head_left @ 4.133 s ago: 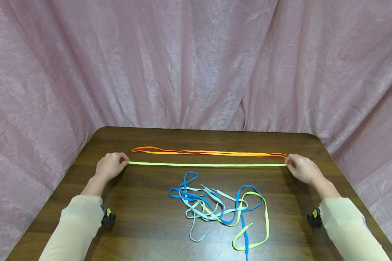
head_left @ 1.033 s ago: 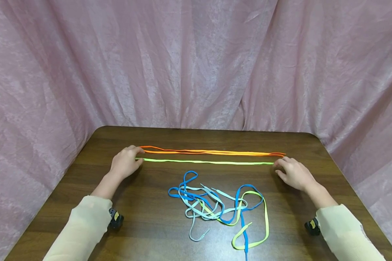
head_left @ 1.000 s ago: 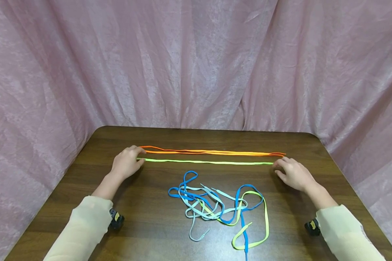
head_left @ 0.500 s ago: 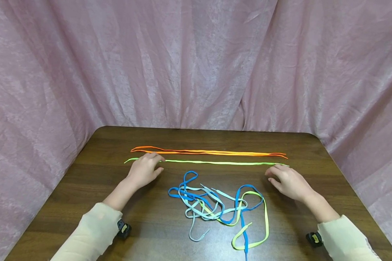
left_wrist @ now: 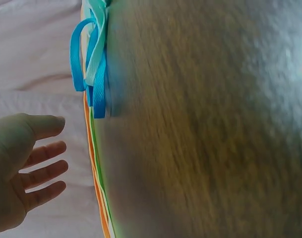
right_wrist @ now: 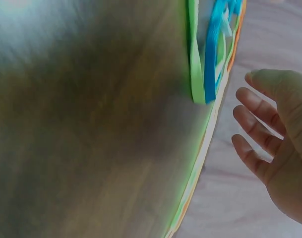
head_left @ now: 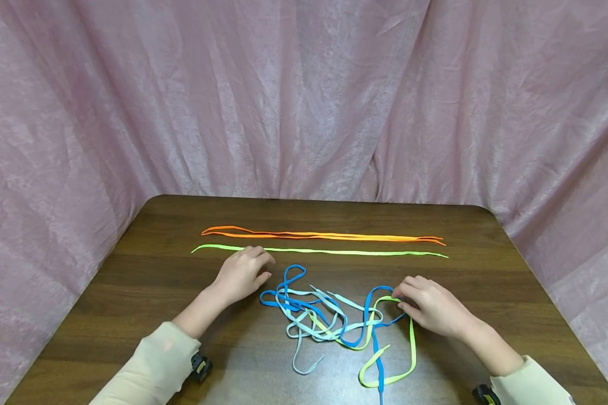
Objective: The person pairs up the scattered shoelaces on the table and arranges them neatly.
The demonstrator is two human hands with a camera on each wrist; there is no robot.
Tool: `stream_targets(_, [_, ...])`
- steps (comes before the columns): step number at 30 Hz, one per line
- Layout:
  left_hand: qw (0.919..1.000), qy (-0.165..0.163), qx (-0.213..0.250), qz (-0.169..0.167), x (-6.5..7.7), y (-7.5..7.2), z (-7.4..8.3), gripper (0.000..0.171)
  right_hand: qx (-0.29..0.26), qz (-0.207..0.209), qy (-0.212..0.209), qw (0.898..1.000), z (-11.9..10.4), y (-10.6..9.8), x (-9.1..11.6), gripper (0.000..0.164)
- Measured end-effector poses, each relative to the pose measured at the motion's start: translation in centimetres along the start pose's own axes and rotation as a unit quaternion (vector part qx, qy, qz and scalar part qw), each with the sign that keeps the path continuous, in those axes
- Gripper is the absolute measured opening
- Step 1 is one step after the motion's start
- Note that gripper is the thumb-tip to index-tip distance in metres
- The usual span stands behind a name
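Observation:
My left hand hovers left of the tangled laces, fingers loosely bent and holding nothing; the left wrist view shows its spread fingers. My right hand is over the tangle's right side, overlapping the loops there, its relaxed fingers with nothing between them. The tangle is made of a blue shoelace, a pale blue shoelace and a yellow-green shoelace. Behind it a straightened yellow-green shoelace lies across the table, partly overlapped by my left fingertips. Orange shoelaces lie parallel beyond that.
The brown wooden table has rounded far corners. A pink velvety curtain hangs around its back and sides. Dark cameras sit at the sleeves.
Both hands have let go of the straightened yellow-green shoelace, which stays lying in front of the orange ones. They have moved inward and nearer, toward the tangle. The tangle looks unchanged.

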State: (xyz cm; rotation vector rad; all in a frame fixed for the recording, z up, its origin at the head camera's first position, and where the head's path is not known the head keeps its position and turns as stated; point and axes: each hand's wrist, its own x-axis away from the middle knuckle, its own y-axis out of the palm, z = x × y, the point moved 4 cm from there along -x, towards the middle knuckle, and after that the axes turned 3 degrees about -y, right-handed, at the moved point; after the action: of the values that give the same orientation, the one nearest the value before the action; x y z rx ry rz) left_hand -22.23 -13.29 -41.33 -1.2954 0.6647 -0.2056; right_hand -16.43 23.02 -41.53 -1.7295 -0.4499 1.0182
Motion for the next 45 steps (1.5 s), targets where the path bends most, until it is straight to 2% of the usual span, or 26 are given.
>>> stream_targets(6, [0.9999,0.007,-0.001,0.01,-0.1,-0.2,0.5,0.021,-0.017,-0.01,-0.035,0.999,-2.2,0.6,0.2,0.029])
stream_targets(12, [0.9999,0.01,0.003,0.013,-0.2,-0.4,0.7,0.022,-0.037,-0.031,-0.048,0.998,-3.8,1.3,0.6,0.027])
stream_targets(19, [0.9998,0.007,0.006,0.015,-0.2,-0.5,0.8,0.022,-0.062,-0.043,-0.062,0.995,-4.8,2.0,1.0,0.029])
stream_targets(27, [0.9999,0.005,0.011,0.012,-0.3,-0.5,1.3,0.02,-0.066,-0.05,-0.087,0.993,-5.8,2.6,0.8,0.028])
stream_targets(35, [0.9994,0.012,0.033,0.006,-0.5,-0.3,2.1,0.02,-0.047,-0.039,-0.096,0.993,-6.3,2.9,0.0,0.028])
stream_targets(45, [0.9983,0.03,0.049,0.008,-0.4,0.0,3.4,0.022,-0.035,-0.007,-0.084,0.996,-5.2,2.7,-0.9,0.023])
